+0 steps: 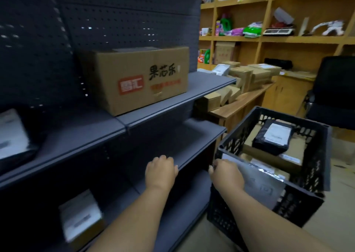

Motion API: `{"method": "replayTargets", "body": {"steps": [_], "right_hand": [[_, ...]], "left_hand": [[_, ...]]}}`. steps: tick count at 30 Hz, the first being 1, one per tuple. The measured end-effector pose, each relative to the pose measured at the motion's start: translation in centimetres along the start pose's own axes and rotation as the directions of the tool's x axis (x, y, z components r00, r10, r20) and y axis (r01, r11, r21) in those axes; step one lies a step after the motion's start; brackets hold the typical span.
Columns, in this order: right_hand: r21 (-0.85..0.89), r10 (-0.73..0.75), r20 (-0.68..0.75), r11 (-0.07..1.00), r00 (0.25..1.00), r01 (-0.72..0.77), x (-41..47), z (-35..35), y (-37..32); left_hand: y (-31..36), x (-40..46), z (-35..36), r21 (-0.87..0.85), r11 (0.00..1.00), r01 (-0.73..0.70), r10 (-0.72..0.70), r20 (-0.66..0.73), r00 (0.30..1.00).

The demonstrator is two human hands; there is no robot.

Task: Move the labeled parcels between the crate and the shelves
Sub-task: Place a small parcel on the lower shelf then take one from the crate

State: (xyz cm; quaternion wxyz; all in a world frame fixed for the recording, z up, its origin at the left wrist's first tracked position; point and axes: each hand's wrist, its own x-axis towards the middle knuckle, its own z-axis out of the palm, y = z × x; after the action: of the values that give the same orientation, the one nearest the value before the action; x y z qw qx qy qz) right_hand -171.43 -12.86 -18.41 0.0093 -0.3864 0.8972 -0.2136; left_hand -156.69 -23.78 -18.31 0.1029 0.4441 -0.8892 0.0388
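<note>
Silver parcel (255,182) under right hand (224,173)

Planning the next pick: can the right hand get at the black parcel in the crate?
Probably yes. The black parcel lies on top in the open crate, nothing over it, and the right hand is already at the near rim.
</note>
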Motion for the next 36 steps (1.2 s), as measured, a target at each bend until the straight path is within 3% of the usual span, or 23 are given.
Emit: {"method": "replayTargets", "body": {"steps": [9, 16, 23, 36], "right_hand": [[0.031, -0.200, 0.089, 0.980, 0.976, 0.198, -13.3, 3.5, -10.2], [0.068, -0.363, 0.118, 0.932, 0.924, 0.357, -21.2, 5.1, -16.1], [0.109, -0.514, 0.187, 0.858, 0.837, 0.502, -27.0, 5.8, -19.7], [0.238, -0.724, 0.235, 0.689, 0.648, 0.684, -36.9, 5.4, -21.9]], "left_hand": [[-12.9, -15.2, -3.4, 0.055, 0.967, 0.249, -0.249, -0.009, 0.969], [-19.0, -25.4, -6.0, 0.132, 0.899, 0.418, -0.417, -0.031, 0.908], [-21.7, -33.7, -7.9, 0.145, 0.805, 0.575, -0.571, -0.071, 0.818], [-21.3, -47.4, -10.8, 0.150, 0.570, 0.808, -0.801, -0.117, 0.587]]}}
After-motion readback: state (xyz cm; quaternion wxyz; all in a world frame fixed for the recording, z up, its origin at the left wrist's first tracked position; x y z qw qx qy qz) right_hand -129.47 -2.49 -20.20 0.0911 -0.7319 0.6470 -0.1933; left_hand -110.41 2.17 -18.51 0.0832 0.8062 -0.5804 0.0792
